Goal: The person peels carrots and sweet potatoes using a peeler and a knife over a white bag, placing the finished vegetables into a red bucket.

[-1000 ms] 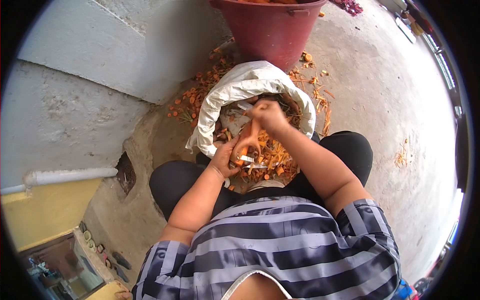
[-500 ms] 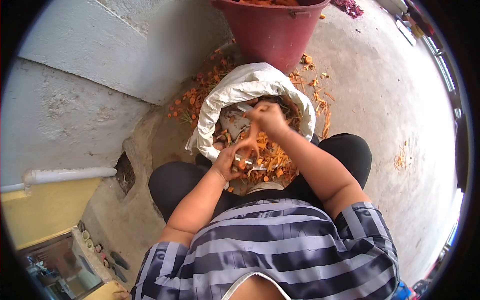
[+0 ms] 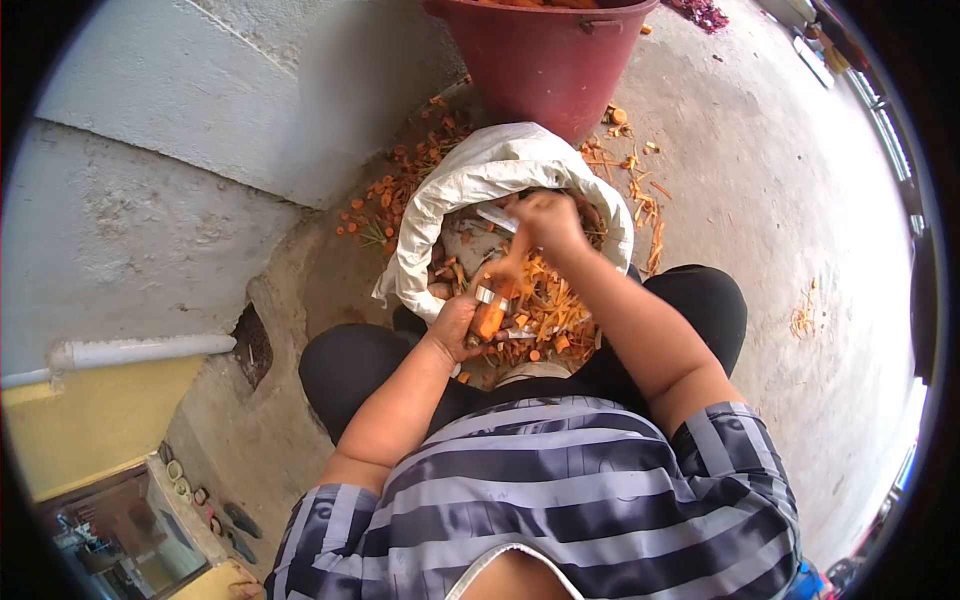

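My left hand (image 3: 455,328) is closed round a carrot (image 3: 488,320), its peeled orange side facing up and its dark end near my palm. My right hand (image 3: 550,220), slightly blurred, grips an orange Y-shaped peeler (image 3: 514,262) whose metal blade lies across the carrot's far part. Both hands are over the mouth of a white sack (image 3: 590,180) with a rolled-down rim. Orange peelings (image 3: 550,305) and carrot pieces are heaped inside it, toward my body. A pale, flat strip (image 3: 494,216) shows beside my right fingers.
A red tub (image 3: 545,65) holding carrots stands just beyond the sack. Carrot slices and scraps (image 3: 385,195) litter the floor left of it, with more peelings (image 3: 645,215) on the right. A grey wall (image 3: 180,190) rises on the left. My knees flank the sack.
The peeler's blade has shifted along the carrot, away from my body, with my right hand moving slightly forward and right. More of the carrot's peeled side now shows in my left hand.
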The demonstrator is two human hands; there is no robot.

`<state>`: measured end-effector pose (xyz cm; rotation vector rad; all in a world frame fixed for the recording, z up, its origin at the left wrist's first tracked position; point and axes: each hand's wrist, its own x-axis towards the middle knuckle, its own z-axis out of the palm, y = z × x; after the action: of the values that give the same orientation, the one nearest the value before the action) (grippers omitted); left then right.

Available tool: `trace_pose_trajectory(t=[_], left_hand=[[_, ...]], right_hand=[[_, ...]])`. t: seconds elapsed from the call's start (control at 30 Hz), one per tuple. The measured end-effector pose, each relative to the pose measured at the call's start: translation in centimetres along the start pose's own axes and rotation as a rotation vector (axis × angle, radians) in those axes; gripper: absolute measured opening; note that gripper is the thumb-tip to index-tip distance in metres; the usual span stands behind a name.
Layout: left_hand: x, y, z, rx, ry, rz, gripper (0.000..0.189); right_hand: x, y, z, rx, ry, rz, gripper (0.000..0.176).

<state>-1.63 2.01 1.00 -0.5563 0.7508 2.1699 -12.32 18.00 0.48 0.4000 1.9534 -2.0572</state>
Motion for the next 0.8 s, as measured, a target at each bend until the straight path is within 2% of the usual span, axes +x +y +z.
trace_pose_trajectory(t=[0.07,0.13,0.17,0.23,0.27,0.3,0.33,0.4,0.47,0.53,0.6,0.67,0.7,0.73,0.77,0.8], left_hand=[[-0.2,-0.2,0.0,0.04,0.003,0.025,0.031],[-0.4,-0.3,0.0,0.084,0.007,0.045,0.033],[0.1,-0.2,-1.0,-0.076,-0.077,-0.007,0.032],[0.5,0.5,-2.1,-0.08,-0.068,-0.039,0.032],[0.6,0.4,-2.3,-0.084,-0.064,-0.058,0.032],[0.2,0.0,-1.6,0.28,-0.065,0.167,0.032],[-0.3,-0.4,-0.9,0.646,0.017,0.389,0.033],[0.9,-0.5,-2.0,-0.074,-0.031,-0.019,0.033],[0.9,-0.6,-2.2,-0.074,-0.097,-0.057,0.032],[0.9,-0.6,-2.1,-0.074,-0.163,-0.093,0.032],[-0.1,-0.5,-0.6,-0.036,-0.045,-0.084,0.034],[-0.4,0.0,0.3,-0.071,0.001,-0.039,0.035],[0.3,-0.1,-1.4,-0.123,-0.088,-0.023,0.036],[0.2,0.1,-0.8,0.015,0.009,0.022,0.035],[-0.2,0.3,0.2,0.152,0.107,0.064,0.035],[0.4,0.1,-1.1,0.053,0.005,0.049,0.033]], right_hand=[[3.2,-0.8,-3.1,0.212,0.204,0.069,0.017],[3.3,-2.5,-4.5,0.129,0.479,-0.094,0.016],[2.2,-3.3,-4.0,0.269,0.432,-0.071,0.016],[1.1,-2.2,-2.4,0.174,0.141,-0.038,0.016],[-1.3,-3.1,-0.5,0.137,0.057,-0.046,0.017],[-2.2,-1.9,0.5,0.063,-0.106,-0.085,0.02],[-4.0,-2.3,1.3,-0.033,-0.239,-0.195,0.021],[-4.9,-2.2,1.8,-0.143,-0.275,-0.191,0.017],[-1.7,-0.5,0.5,-0.096,-0.035,-0.082,0.017],[1.9,-1.6,-2.5,-0.065,0.247,0.017,0.02],[5.5,-0.1,-6.3,-0.045,0.448,-0.185,0.023],[2.1,-3.1,-4.3,0.079,0.348,-0.066,0.023],[0.4,-4.3,-2.9,0.137,0.294,-0.011,0.023],[-0.3,-3.0,-1.6,0.138,0.143,-0.031,0.021],[-2.4,-3.7,-0.1,0.08,-0.03,0.034,0.021],[-3.0,-1.7,1.0,-0.078,-0.156,-0.149,0.019]])
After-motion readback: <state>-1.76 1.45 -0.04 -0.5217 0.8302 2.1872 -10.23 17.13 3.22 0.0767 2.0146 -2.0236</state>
